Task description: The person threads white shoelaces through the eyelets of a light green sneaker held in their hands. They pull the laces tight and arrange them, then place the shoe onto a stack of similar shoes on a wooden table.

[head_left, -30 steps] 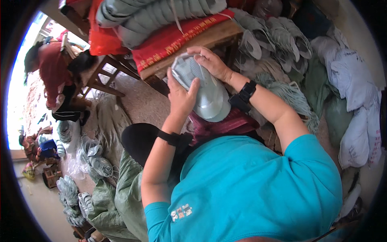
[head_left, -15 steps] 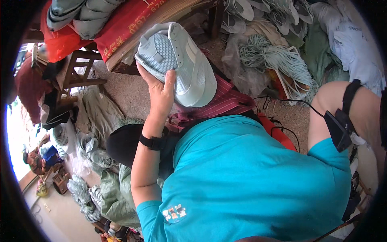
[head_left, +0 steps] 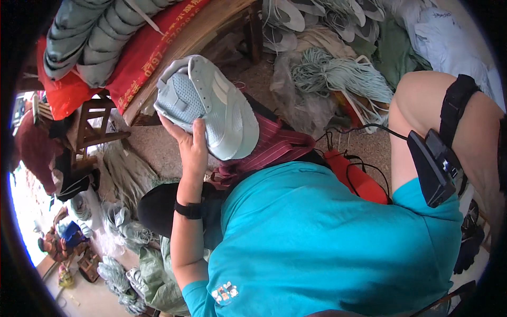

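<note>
My left hand (head_left: 190, 149) holds up a pale grey sneaker upper (head_left: 232, 124), its thumb on the near side and the other fingers mostly hidden behind it. The upper has a mesh tongue, open eyelets and no laces. A dark band circles my left wrist. On the right, my bent right arm (head_left: 422, 100) carries a black strap and a black device (head_left: 430, 169) with a cable. My right hand is outside the picture.
A wooden bench (head_left: 198, 39) at upper left bears a red cloth (head_left: 140, 66) and stacked grey uppers (head_left: 100, 39). A bundle of pale laces (head_left: 343, 74) lies on the floor beyond me. Green sacks (head_left: 161, 280) and a wooden stool (head_left: 95, 129) stand left; another person (head_left: 50, 243) sits far left.
The whole view has shifted, so the bench, laces and sneaker upper appear farther left. My left hand keeps the same hold. More of the device by my right arm shows.
</note>
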`<control>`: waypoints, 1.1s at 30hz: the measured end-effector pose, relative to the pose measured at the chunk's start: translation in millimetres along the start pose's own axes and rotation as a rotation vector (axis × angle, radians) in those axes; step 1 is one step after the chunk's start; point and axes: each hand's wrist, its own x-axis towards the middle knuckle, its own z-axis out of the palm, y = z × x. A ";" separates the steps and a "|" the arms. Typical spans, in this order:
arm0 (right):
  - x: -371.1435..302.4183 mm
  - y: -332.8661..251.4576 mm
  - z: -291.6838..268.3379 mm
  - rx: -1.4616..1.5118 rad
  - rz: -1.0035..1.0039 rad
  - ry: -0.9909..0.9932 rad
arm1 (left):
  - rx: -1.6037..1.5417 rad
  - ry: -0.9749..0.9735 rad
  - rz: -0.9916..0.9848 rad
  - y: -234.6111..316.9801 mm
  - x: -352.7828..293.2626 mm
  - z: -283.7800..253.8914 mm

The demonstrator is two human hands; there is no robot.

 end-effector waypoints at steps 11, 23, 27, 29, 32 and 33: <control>14.9 -20.6 -116.2 0.162 -0.154 0.291 | -0.103 -0.039 0.025 -8.7 -10.1 -3.2; -141.2 325.1 -76.2 -0.605 1.237 0.071 | 0.406 0.252 0.465 81.1 -18.3 -81.2; -144.9 300.7 -69.2 -0.626 1.218 0.158 | 0.466 0.506 0.771 127.1 -31.4 -104.1; -159.2 326.9 -71.1 -0.627 1.247 0.069 | 0.487 0.632 0.951 135.8 -39.6 -97.2; -170.7 325.5 -49.3 -0.690 1.208 -0.086 | 0.541 0.550 1.056 119.4 -39.1 -99.3; -161.7 317.9 -43.4 -0.742 1.109 -0.143 | 0.586 0.468 0.988 118.2 -41.7 -92.5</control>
